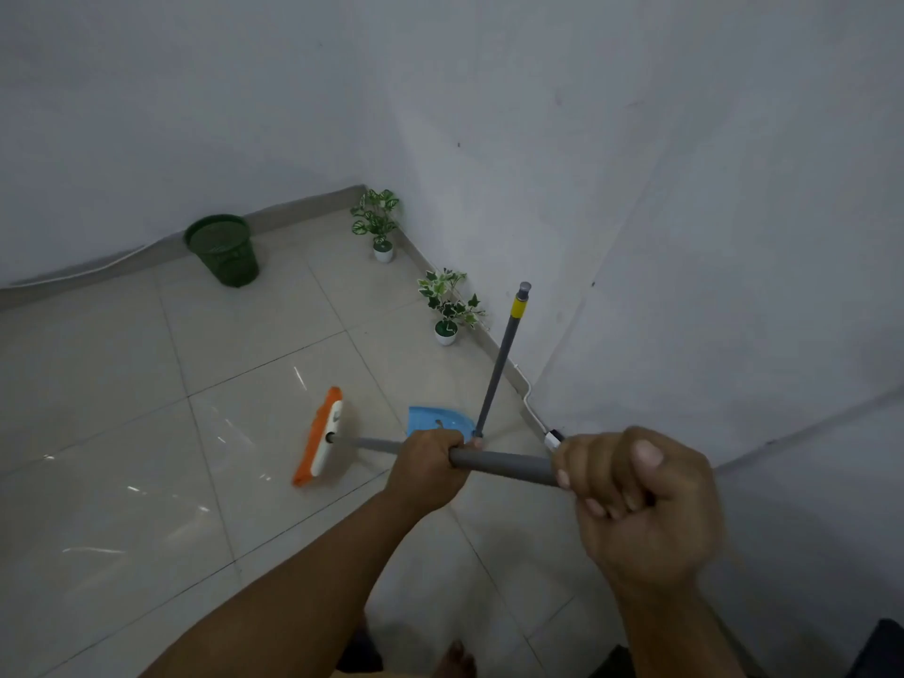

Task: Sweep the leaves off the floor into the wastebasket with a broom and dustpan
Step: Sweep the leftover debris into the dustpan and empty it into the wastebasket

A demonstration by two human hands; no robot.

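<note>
Both hands, left hand [428, 469] and right hand [636, 506], are gripping the grey-handled orange-bristled broom [318, 437], fingers wrapped closed. Blue plastic dustpan [440, 420] is standing mid-frame; green mesh wastebasket [222, 249] is waiting upper left. No leaves discernible; likely early.

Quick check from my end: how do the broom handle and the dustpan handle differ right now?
The broom handle lies nearly level across the view, gripped by the left hand and right hand; the dustpan handle stands nearly upright with no hand on it. The dustpan handle has a yellow band near its top; none shows on the broom handle. Both are grey poles.
</note>
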